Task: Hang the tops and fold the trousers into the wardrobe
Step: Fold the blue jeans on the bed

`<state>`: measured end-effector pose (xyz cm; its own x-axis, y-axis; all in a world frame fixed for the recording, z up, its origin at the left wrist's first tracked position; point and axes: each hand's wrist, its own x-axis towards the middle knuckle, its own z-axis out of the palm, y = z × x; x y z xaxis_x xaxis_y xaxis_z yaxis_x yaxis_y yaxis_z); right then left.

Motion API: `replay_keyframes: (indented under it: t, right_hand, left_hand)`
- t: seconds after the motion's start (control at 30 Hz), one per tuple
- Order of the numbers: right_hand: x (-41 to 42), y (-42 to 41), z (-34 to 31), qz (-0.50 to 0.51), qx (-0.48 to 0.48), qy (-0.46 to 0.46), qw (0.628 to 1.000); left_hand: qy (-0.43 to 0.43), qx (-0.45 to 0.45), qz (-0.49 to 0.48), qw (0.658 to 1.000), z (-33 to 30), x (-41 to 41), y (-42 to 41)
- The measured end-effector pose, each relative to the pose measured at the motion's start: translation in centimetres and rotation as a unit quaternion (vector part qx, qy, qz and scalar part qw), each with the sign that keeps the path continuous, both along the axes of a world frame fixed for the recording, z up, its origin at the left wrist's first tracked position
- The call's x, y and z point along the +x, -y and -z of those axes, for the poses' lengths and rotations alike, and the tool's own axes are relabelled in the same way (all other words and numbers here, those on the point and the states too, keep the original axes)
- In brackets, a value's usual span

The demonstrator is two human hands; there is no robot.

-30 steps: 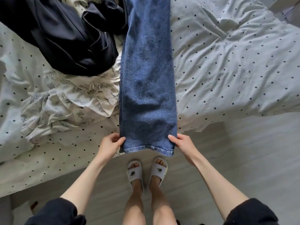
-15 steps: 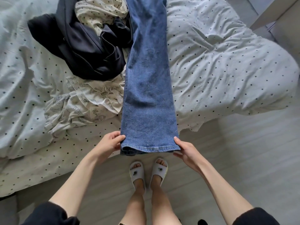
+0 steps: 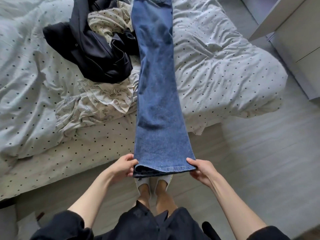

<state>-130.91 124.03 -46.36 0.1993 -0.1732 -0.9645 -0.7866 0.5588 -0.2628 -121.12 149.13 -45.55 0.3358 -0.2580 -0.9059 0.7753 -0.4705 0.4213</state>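
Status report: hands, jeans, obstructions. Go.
Left hand and right hand pinch hem corners. Jeans stretched flat across bed, unfolded. Dark garment alongside, not blocking.

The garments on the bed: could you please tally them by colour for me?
Blue: 1, the jeans, hem gripped by the left hand and right hand
Dark navy: 1 heap, possibly more than one piece
Cream dotted: 1
White printed: 1
Total: 4
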Motion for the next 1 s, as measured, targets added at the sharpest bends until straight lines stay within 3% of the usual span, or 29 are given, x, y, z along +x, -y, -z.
replay_keyframes:
  t: [0.1, 0.37, 0.53, 0.6, 0.67, 0.73, 0.77, 0.8, 0.83, 0.93, 0.97, 1.0]
  right_hand:
    - [0.9, 0.4, -0.8, 0.015, -0.017, -0.008, 1.000]
    - [6.1, 2.2, -2.1, -0.147, 0.001, -0.084, 0.986]
    - [13.4, 3.7, -2.5, -0.123, 0.038, -0.046, 0.991]
    - [15.8, 4.2, -2.7, -0.086, 0.042, 0.016, 0.995]
    - [18.1, 4.4, -1.5, -0.072, 0.012, 0.089, 0.993]
    - [19.1, 3.7, 0.5, -0.110, -0.079, 0.137, 0.981]
    - [18.8, 3.1, 1.5, -0.157, -0.152, 0.151, 0.964]
    - [18.4, 2.5, 3.2, -0.232, -0.241, 0.161, 0.928]
    - [17.4, 1.9, 4.4, -0.324, -0.340, 0.180, 0.865]
    - [13.6, 0.2, 7.5, -0.545, -0.588, 0.266, 0.535]
    - [12.7, -0.2, 8.7, -0.590, -0.605, 0.271, 0.461]
    - [12.0, -0.5, 9.6, -0.623, -0.606, 0.262, 0.420]
  left_hand:
    - [-0.046, 0.014, -0.002, 0.999, -0.2, 0.5, 0.3]
    - [-0.156, 0.041, -0.060, 0.985, -0.5, 4.1, 0.0]
    - [-0.185, -0.061, -0.253, 0.948, -0.3, 10.2, 1.4]
    - [-0.143, -0.106, -0.310, 0.934, -0.4, 12.6, 2.6]
    - [-0.062, -0.115, -0.293, 0.947, 0.9, 14.6, 4.4]
    - [0.079, -0.054, -0.151, 0.984, 2.4, 14.9, 6.4]
    - [0.190, 0.006, -0.029, 0.981, 3.5, 14.3, 6.8]
    - [0.305, 0.067, 0.108, 0.944, 5.5, 13.5, 7.0]
    - [0.391, 0.114, 0.235, 0.882, 6.9, 12.4, 6.9]
    - [0.492, 0.218, 0.463, 0.704, 10.0, 9.3, 6.4]
    - [0.503, 0.244, 0.491, 0.668, 10.8, 8.7, 6.2]
    - [0.520, 0.260, 0.500, 0.642, 11.2, 8.5, 6.0]
